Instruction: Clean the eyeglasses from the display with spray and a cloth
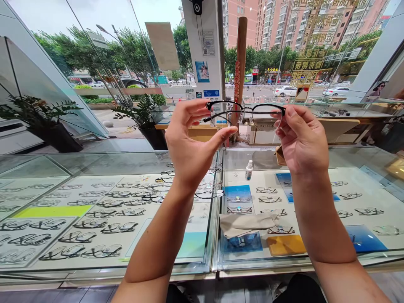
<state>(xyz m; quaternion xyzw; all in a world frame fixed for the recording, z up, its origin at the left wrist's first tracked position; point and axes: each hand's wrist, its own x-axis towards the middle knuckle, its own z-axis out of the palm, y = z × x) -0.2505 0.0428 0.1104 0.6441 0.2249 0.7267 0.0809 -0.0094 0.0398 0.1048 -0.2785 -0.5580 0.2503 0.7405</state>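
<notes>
A pair of black half-rim glasses (247, 107) is held up level above the glass counter, its lenses clear and its temples folded behind them. My right hand (303, 136) pinches the right end of the frame between thumb and fingers. At the other end is my left hand (192, 139), its thumb stretched out below the left lens and apart from the fingers. Those fingers are up behind the frame's left corner; whether they touch it is hard to make out.
A glass display counter (215, 252) holds rows of glasses. On its right part are a small white bottle (249, 170), a grey-beige cloth (248, 224) and a yellow-brown cloth (285, 245). Potted plants (151, 126) stand beyond, by the window.
</notes>
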